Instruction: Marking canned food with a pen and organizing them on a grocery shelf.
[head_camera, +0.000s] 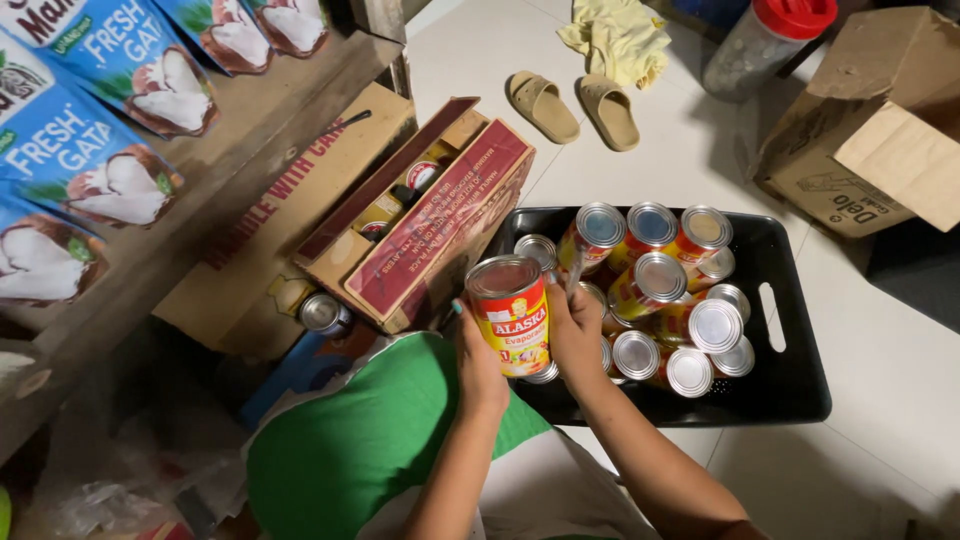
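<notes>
While both wrap it, left hand (478, 362) and right hand (574, 330) grip a cylindrical metal can (510, 314).

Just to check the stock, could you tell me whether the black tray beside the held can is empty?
No, the black tray holds many cans, standing and lying, right beside the red-and-yellow can gripped between both hands.

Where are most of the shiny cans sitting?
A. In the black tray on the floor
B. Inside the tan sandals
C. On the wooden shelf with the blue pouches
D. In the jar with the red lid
A: the cans lie piled in the black tray on the floor, while the left hand and the right hand hold one red and yellow can up between them.
</notes>
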